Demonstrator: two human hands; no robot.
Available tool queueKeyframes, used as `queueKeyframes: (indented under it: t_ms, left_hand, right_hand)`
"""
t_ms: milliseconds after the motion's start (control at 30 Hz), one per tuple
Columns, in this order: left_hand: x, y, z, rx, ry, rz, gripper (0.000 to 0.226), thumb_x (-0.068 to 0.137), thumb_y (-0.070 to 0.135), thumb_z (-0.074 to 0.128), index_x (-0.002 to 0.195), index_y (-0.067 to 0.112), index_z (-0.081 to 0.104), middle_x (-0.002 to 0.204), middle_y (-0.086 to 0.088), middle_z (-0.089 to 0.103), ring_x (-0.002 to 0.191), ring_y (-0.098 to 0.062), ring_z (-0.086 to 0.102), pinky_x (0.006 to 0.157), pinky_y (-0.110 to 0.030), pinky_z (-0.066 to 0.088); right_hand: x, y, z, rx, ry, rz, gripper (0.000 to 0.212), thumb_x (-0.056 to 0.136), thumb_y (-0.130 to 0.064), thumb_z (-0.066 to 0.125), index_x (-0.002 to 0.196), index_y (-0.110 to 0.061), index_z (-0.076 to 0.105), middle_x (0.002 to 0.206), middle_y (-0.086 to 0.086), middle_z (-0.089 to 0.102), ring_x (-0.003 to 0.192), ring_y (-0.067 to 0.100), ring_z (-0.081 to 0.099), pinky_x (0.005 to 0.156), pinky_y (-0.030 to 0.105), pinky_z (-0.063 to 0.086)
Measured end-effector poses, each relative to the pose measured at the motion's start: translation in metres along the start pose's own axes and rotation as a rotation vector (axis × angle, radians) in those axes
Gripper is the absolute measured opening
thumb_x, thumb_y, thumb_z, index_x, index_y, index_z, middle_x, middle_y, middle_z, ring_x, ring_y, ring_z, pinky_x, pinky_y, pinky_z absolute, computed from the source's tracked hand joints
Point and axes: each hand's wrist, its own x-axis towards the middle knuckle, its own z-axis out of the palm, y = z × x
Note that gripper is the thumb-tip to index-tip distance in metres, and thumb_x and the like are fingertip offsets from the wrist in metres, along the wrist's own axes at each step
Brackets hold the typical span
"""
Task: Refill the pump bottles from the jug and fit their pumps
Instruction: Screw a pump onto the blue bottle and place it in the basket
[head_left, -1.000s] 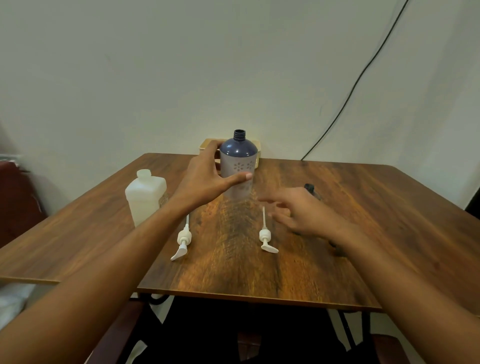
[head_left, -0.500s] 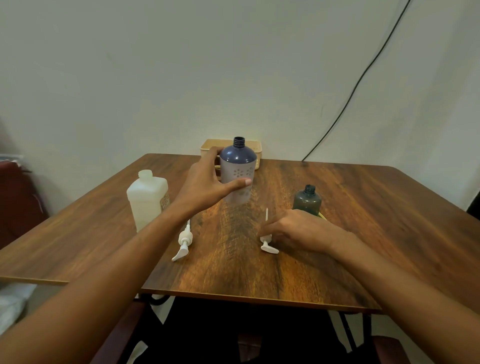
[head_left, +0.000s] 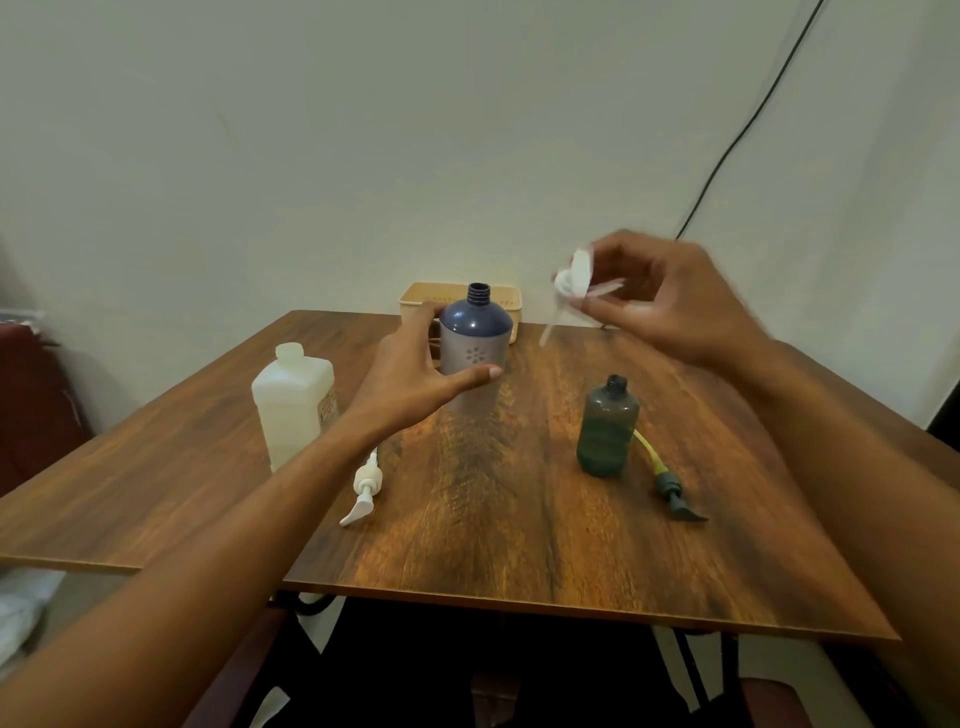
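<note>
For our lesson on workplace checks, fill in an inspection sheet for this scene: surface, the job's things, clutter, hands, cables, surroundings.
Surface: brown wood-grain table, no spills seen.
Job's things: white plastic jug, upright; tall blue plastic bottle and small dark translucent bottle, both upright with open necks; one white plastic pump lying on the table; dark pump with yellow tube lying beside the small bottle.
Clutter: beige slotted basket at the far edge.
Hands: left hand grips the blue bottle; right hand pinches a second white pump in the air, blurred.
Cables: black cable on the wall.
Surroundings: plain pale wall; dark red seat at left.
</note>
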Motion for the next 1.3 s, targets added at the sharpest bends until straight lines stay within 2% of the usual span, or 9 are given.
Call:
queueKeyframes:
  t_ms: [167, 333, 500, 633, 767, 967, 1067, 1167, 1300]
  left_hand:
    - [-0.004, 0.003, 0.005, -0.014, -0.016, 0.008, 0.092, 0.071, 0.056, 0.085, 0.147, 0.020, 0.047, 0.142, -0.001, 0.061, 0.120, -0.012, 0.060, 0.092, -0.025, 0.054]
    - [-0.005, 0.005, 0.006, -0.010, -0.020, 0.019, 0.088, 0.075, 0.050, 0.086, 0.147, 0.020, 0.047, 0.144, -0.001, 0.060, 0.122, -0.014, 0.059, 0.093, -0.025, 0.054]
    - [-0.006, 0.004, 0.006, 0.013, -0.028, 0.014, 0.086, 0.075, 0.051, 0.085, 0.146, 0.020, 0.047, 0.145, -0.001, 0.059, 0.119, -0.008, 0.057, 0.082, -0.011, 0.046]
    - [-0.007, 0.006, 0.006, 0.023, -0.028, 0.018, 0.087, 0.076, 0.052, 0.084, 0.147, 0.020, 0.047, 0.145, -0.001, 0.059, 0.122, -0.013, 0.060, 0.087, -0.017, 0.049]
    - [-0.008, 0.011, 0.008, 0.018, -0.033, 0.016, 0.088, 0.075, 0.052, 0.084, 0.148, 0.020, 0.046, 0.146, -0.001, 0.059, 0.126, -0.018, 0.060, 0.096, -0.031, 0.055]
    - [-0.009, 0.016, 0.009, -0.004, -0.041, 0.009, 0.087, 0.076, 0.051, 0.085, 0.147, 0.020, 0.046, 0.146, -0.001, 0.059, 0.126, -0.019, 0.060, 0.098, -0.033, 0.055]
    - [-0.010, 0.018, 0.009, -0.010, -0.042, 0.012, 0.087, 0.076, 0.052, 0.084, 0.147, 0.019, 0.046, 0.145, -0.002, 0.059, 0.126, -0.020, 0.061, 0.101, -0.041, 0.057]
    - [-0.010, 0.018, 0.009, -0.011, -0.031, 0.019, 0.088, 0.075, 0.052, 0.083, 0.148, 0.019, 0.046, 0.144, -0.001, 0.060, 0.125, -0.019, 0.062, 0.099, -0.038, 0.058]
    - [-0.011, 0.017, 0.009, 0.004, -0.027, 0.016, 0.087, 0.076, 0.052, 0.084, 0.148, 0.019, 0.046, 0.144, -0.001, 0.060, 0.124, -0.019, 0.062, 0.098, -0.038, 0.058]
  right_hand:
    - [0.042, -0.027, -0.028, 0.303, 0.224, 0.020, 0.040, 0.098, -0.022, 0.081, 0.130, -0.002, 0.068, 0.115, 0.014, 0.081, 0.108, 0.027, 0.080, 0.093, 0.044, 0.065]
    - [0.063, -0.031, -0.021, 0.307, 0.202, 0.065, 0.039, 0.100, -0.023, 0.078, 0.131, 0.000, 0.070, 0.113, 0.014, 0.082, 0.105, 0.026, 0.081, 0.094, 0.045, 0.065]
    - [0.066, -0.021, -0.008, 0.357, 0.188, 0.111, 0.036, 0.099, -0.021, 0.078, 0.128, 0.001, 0.072, 0.111, 0.015, 0.083, 0.104, 0.028, 0.082, 0.094, 0.045, 0.065]
    - [0.065, -0.013, -0.001, 0.358, 0.136, 0.133, 0.036, 0.100, -0.019, 0.078, 0.129, 0.001, 0.071, 0.111, 0.016, 0.082, 0.105, 0.027, 0.081, 0.093, 0.044, 0.066]
    - [0.061, -0.007, 0.014, 0.337, 0.038, 0.174, 0.040, 0.099, -0.019, 0.078, 0.134, -0.002, 0.070, 0.111, 0.013, 0.083, 0.103, 0.024, 0.082, 0.091, 0.041, 0.067]
    - [0.053, 0.006, 0.032, 0.216, -0.119, 0.211, 0.046, 0.097, -0.025, 0.079, 0.139, -0.007, 0.071, 0.132, 0.003, 0.077, 0.117, 0.013, 0.076, 0.094, 0.037, 0.066]
    - [0.050, 0.009, 0.037, 0.198, -0.167, 0.203, 0.043, 0.097, -0.025, 0.080, 0.137, -0.013, 0.074, 0.128, -0.002, 0.078, 0.115, 0.009, 0.076, 0.098, 0.031, 0.063]
    - [0.048, 0.013, 0.041, 0.106, -0.193, 0.186, 0.042, 0.096, -0.031, 0.081, 0.136, -0.017, 0.076, 0.129, -0.006, 0.078, 0.118, 0.004, 0.074, 0.104, 0.025, 0.058]
    - [0.047, 0.015, 0.043, 0.107, -0.184, 0.192, 0.039, 0.094, -0.034, 0.083, 0.129, -0.019, 0.079, 0.120, -0.010, 0.080, 0.111, -0.001, 0.074, 0.093, 0.015, 0.057]
